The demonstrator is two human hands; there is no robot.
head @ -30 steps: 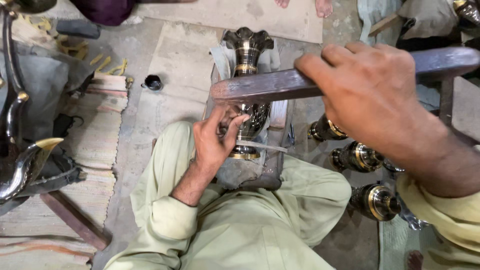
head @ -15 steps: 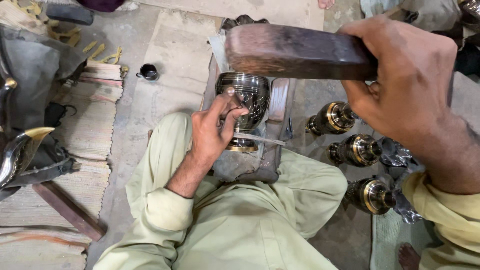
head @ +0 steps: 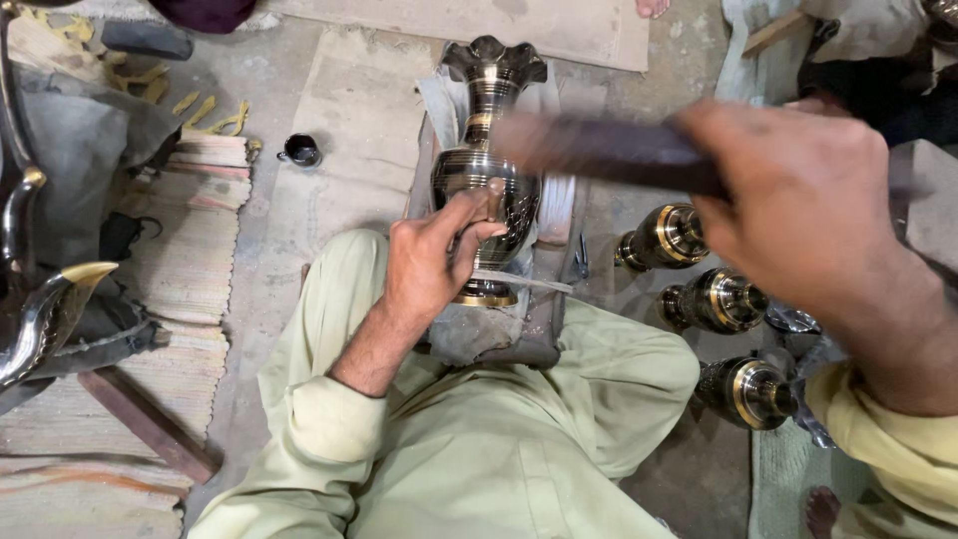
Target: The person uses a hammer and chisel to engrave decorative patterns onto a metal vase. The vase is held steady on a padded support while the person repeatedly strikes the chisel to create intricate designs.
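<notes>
Head view shows my left hand (head: 429, 265) closed around the vase (head: 486, 180) lying over my lap, right hand (head: 798, 205) gripping a raised hammer (head: 599, 150); three vases (head: 714, 299) wait beside.

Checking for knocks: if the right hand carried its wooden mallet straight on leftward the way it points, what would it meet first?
Most likely the vase that the left hand steadies; the mallet in the right hand is blurred, so depth is unclear.

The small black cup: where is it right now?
In the head view, the small black cup stands upper left on the floor, left of the vase and just right of the striped mat.
</notes>
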